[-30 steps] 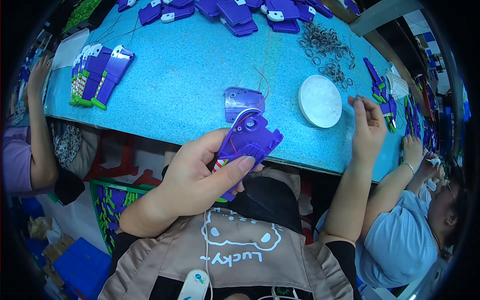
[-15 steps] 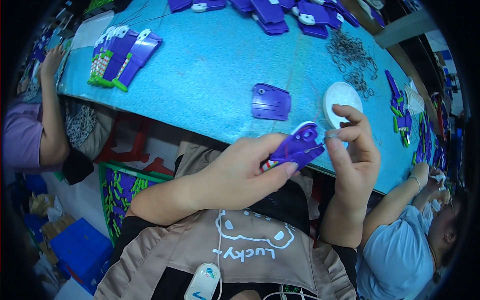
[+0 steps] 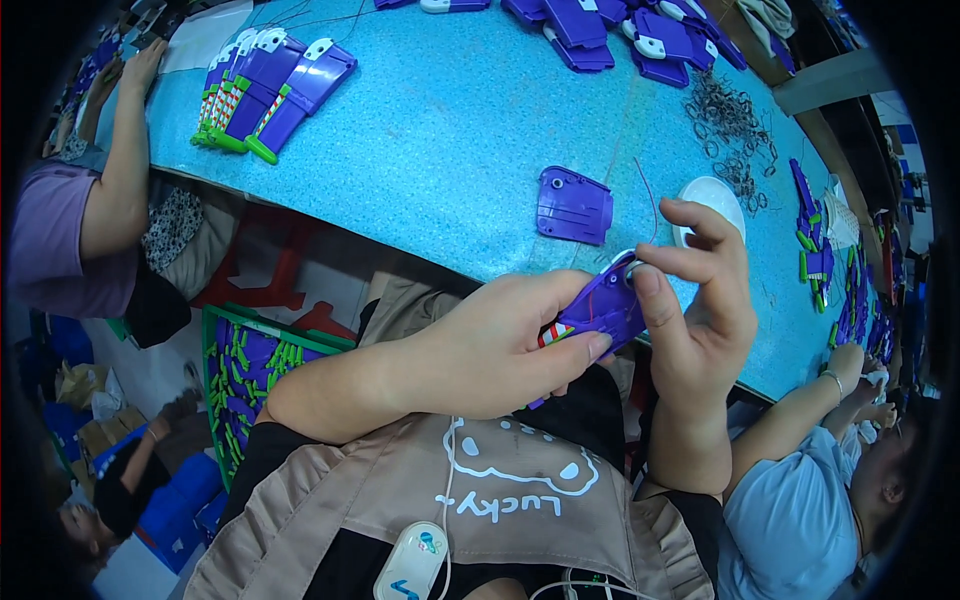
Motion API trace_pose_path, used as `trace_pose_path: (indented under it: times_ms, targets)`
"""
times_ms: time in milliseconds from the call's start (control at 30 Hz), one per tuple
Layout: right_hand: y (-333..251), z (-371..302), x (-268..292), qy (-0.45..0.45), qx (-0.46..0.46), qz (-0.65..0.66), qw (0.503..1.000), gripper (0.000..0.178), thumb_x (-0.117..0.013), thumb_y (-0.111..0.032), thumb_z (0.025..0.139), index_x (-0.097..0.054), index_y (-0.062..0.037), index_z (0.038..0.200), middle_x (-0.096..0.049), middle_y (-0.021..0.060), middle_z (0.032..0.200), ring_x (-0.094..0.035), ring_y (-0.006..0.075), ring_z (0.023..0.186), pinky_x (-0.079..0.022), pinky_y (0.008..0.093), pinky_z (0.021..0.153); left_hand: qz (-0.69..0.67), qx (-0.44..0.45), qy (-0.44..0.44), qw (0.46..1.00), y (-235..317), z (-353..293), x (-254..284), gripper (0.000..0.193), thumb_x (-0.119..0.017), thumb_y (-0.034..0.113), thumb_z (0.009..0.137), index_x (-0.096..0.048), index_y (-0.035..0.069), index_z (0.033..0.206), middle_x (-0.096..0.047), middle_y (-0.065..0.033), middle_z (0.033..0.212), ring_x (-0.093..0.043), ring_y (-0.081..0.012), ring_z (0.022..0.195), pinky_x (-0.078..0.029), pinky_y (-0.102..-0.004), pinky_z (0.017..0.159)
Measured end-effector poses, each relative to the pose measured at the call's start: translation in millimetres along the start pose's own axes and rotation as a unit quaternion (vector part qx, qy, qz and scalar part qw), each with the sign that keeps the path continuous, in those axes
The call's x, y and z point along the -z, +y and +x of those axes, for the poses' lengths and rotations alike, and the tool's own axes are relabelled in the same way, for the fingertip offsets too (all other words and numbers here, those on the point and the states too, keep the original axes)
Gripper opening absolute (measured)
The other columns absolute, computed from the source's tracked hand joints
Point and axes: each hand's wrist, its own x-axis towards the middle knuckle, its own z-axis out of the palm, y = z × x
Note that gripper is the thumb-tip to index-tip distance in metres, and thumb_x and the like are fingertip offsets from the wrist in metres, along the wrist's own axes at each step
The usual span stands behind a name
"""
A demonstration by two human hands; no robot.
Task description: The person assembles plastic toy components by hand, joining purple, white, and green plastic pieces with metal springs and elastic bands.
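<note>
My left hand (image 3: 490, 345) grips a purple plastic shell (image 3: 622, 312) with a white-edged rounded end, a red-and-white striped strip and a thin red wire on it. Thumb and index finger of my right hand (image 3: 705, 320) pinch a small metal ring (image 3: 631, 270) at the shell's rounded end; the fingertips partly hide it. A loose purple panel (image 3: 575, 207) lies on the blue table just beyond the shell. Behind my right fingers stands a white dish (image 3: 718, 190), partly covered by them. Farther back is a tangled heap of small metal rings (image 3: 735, 130).
Striped purple pieces with green ends (image 3: 262, 95) lie fanned at the left. Purple shells (image 3: 580, 35) are piled at the back. A green crate (image 3: 212, 345) of parts stands below the table edge. People sit on both sides; another person (image 3: 135, 480) is at lower left.
My right hand has brought the metal ring to the shell's rounded end, where before it was held a little apart. The view has shifted slightly, and a person has appeared at lower left.
</note>
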Motion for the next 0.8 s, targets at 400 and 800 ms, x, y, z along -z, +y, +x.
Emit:
trace_pose_path:
  times_ms: [400, 800]
  targets:
    - [7, 7, 0, -0.086, -0.111, 0.380, 0.914, 0.030, -0.056, 0.002, 0.080, -0.042, -0.0006, 0.107, -0.056, 0.0147, 0.099, -0.057, 0.0192, 0.089, -0.045, 0.0301, 0.082, 0.096, -0.112, -0.026, 0.989, -2, -6, 10, 0.018, -0.055, 0.011, 0.086, -0.055, -0.002, 0.098, -0.061, -0.0052, 0.080, -0.057, -0.0071, 0.059, -0.044, -0.0200, 0.052]
    - [4, -2, -43, -0.175, 0.050, -0.172, 0.968, 0.045, -0.063, -0.014, 0.073, -0.050, -0.0035, 0.115, -0.052, 0.0151, 0.115, -0.051, 0.0280, 0.106, -0.038, 0.0395, 0.087, -0.104, -0.140, 0.189, 0.966, 8, -20, 18, 0.022, -0.054, 0.012, 0.088, -0.050, -0.001, 0.106, -0.060, -0.0037, 0.089, -0.055, -0.0060, 0.065, -0.046, -0.0200, 0.058]
